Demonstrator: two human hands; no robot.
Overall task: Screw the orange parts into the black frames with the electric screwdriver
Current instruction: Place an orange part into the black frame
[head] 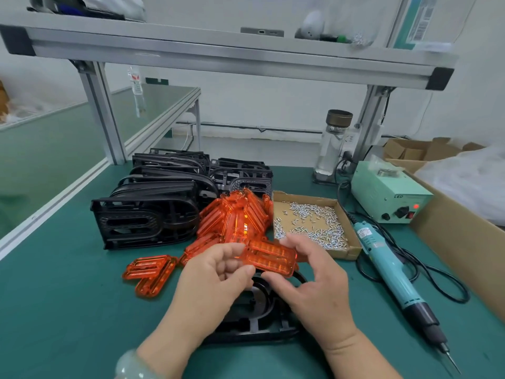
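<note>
An orange part (269,258) is held between both hands above a black frame (255,322) that lies flat on the green mat. My left hand (211,283) pinches its left end, and my right hand (311,283) grips its right side from below and above. A pile of orange parts (235,217) lies just behind, with two more orange parts (149,273) to the left. Stacks of black frames (147,217) stand at the back left. The teal electric screwdriver (393,272) lies on the mat to the right, untouched.
A shallow cardboard tray (352,251) holds several small silver screws. The screwdriver's power box (388,195) and a glass bottle (332,144) stand at the back right. A large cardboard box (451,228) borders the right edge. An aluminium shelf (218,53) runs overhead.
</note>
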